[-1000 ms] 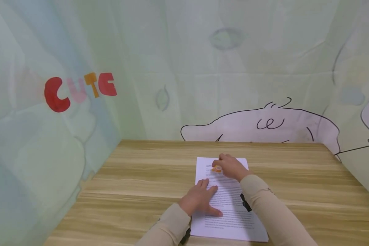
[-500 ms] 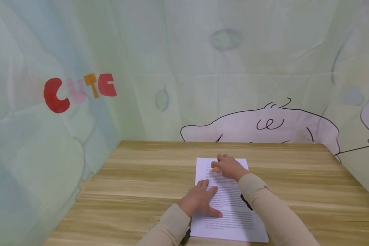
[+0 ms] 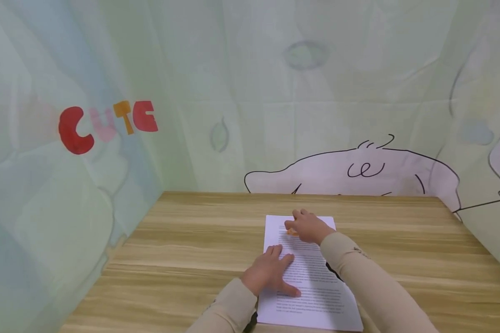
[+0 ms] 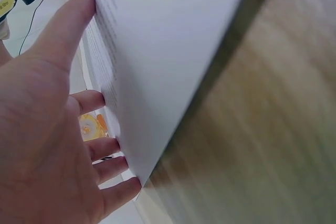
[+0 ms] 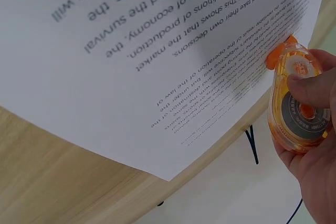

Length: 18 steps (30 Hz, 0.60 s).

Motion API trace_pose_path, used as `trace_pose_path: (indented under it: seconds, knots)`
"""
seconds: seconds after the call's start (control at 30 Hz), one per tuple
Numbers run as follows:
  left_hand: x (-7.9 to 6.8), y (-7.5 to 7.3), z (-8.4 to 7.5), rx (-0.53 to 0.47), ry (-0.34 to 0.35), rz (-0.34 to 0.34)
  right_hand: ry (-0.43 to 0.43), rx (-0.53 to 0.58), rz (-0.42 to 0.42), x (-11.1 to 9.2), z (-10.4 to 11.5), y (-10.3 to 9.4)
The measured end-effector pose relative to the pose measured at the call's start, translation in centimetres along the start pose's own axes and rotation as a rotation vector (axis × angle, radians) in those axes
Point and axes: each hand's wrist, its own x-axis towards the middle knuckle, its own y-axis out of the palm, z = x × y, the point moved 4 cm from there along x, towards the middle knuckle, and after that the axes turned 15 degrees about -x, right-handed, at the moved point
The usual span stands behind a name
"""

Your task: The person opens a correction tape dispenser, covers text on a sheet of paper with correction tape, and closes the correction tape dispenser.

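A stack of printed paper (image 3: 312, 277) lies on the wooden table. My left hand (image 3: 271, 270) rests on its left side with fingers and thumb spread; in the left wrist view its fingertips (image 4: 139, 183) are at the paper's edge. Near the top of the page my right hand (image 3: 312, 227) grips an orange, see-through correction tape (image 5: 299, 124). The thumb lies across the round body, and the orange tip (image 5: 281, 51) is right at the upper lines of text. From the head, only a small orange part of the correction tape (image 3: 292, 232) shows under the fingers.
Wood-grain table (image 3: 191, 249) stretches to both sides of the paper. Behind it hangs a pale green cloth backdrop (image 3: 233, 69) with a cartoon outline and coloured letters. Dark wrist straps (image 3: 334, 271) show below the beige sleeves.
My right hand has slid slightly left along the upper text with the correction tape in its grip. My left hand stays in place on the paper.
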Motion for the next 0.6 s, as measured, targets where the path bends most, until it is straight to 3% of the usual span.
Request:
trace_pose_path:
  seconds: [0.6]
  knots:
    - [-0.35,-0.48,-0.40,0.015,-0.009,0.012,-0.002,0.020,-0.010,-0.90,-0.83,0.15]
